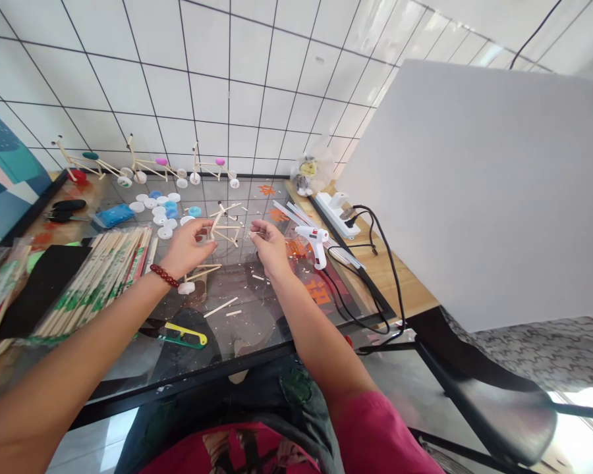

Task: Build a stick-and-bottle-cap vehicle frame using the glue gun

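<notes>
My left hand, with a beaded bracelet at the wrist, pinches a small frame of joined wooden sticks just above the glass tabletop. A short way to its right is my right hand, thumb and fingertips drawn together. Whatever those fingertips hold is too small to make out. Below my left hand lies another joined stick piece with a white bottle cap at its end. White and blue bottle caps are grouped beyond my left hand. A white glue gun rests to the right of my right hand.
Several stick-and-cap bicycle models line the wall side. Packaged chopsticks and a blue packet are on the left. Yellow-green snips and loose sticks lie in front. Glue sticks, a power strip and black cables occupy the right.
</notes>
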`<act>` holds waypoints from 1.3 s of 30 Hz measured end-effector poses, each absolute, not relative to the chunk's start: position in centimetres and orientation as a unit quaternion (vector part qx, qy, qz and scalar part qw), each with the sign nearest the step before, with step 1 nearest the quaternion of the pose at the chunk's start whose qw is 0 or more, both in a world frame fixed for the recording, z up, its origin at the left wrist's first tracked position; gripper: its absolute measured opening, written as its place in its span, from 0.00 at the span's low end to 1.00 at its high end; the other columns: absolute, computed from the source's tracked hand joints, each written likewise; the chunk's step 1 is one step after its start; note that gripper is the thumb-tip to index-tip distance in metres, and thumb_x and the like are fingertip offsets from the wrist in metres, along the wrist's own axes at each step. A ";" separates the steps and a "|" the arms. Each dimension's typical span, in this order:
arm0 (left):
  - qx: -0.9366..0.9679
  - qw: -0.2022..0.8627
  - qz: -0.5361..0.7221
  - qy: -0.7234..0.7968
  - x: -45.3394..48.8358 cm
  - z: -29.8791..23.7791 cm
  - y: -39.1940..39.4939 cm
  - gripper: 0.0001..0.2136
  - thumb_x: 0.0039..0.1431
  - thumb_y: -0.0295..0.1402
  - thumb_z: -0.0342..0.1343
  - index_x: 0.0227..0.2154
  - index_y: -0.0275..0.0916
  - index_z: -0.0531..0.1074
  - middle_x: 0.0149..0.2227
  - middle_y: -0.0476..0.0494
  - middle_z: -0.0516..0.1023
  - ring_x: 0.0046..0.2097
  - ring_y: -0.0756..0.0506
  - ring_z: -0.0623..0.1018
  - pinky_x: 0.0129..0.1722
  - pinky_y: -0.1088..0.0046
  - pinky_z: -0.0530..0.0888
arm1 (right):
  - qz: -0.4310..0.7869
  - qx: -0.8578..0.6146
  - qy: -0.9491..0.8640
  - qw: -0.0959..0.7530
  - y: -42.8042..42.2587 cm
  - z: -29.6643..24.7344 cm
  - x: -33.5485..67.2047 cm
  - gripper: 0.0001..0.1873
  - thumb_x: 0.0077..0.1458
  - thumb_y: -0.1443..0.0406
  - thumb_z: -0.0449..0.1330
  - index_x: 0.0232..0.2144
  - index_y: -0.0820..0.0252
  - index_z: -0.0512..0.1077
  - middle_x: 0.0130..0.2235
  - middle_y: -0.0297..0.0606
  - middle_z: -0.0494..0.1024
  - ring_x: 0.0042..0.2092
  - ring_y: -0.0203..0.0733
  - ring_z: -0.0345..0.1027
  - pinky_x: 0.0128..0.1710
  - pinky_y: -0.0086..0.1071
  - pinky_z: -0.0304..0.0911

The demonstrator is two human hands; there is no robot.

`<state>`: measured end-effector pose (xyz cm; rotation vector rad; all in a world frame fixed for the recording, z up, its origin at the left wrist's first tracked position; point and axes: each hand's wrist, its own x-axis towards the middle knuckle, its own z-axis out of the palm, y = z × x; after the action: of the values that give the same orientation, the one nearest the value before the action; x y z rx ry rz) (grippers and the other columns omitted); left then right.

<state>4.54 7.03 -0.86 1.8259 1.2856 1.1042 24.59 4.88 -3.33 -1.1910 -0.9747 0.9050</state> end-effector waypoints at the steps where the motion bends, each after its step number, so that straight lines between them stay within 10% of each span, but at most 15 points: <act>1: 0.699 0.322 0.418 0.482 4.4 -0.9 7.2 0.22 0.42 0.36 0.64 0.45 0.40 0.79 0.50 0.37 0.80 0.49 0.36 0.80 0.52 0.57 0.76 | 0.395 -0.521 -0.425 0.626 4.9 -3.3 24.6 0.16 0.47 0.68 0.63 0.41 0.59 0.77 0.40 0.39 0.81 0.45 0.42 0.74 0.50 0.37 0.69; 30: 0.722 0.363 0.365 0.462 2.1 0.0 8.2 0.39 0.43 0.48 0.67 0.59 0.40 0.68 0.63 0.31 0.72 0.64 0.31 0.71 0.64 0.47 0.66 | 0.394 -0.515 -0.420 0.635 4.9 -3.8 24.2 0.17 0.45 0.67 0.62 0.40 0.58 0.77 0.38 0.37 0.81 0.37 0.39 0.73 0.43 0.34 0.70; 39: 0.661 0.274 0.445 0.538 -2.3 3.2 5.2 0.24 0.49 0.45 0.62 0.47 0.38 0.76 0.52 0.35 0.80 0.54 0.35 0.79 0.58 0.52 0.73 | 0.371 -0.478 -0.442 0.663 4.4 -3.4 23.7 0.16 0.47 0.62 0.64 0.40 0.59 0.77 0.37 0.37 0.81 0.37 0.39 0.73 0.41 0.34 0.70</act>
<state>-2.27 5.24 3.23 1.7777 1.4482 1.1970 23.67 4.42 -3.45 -1.0798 -0.9980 0.8375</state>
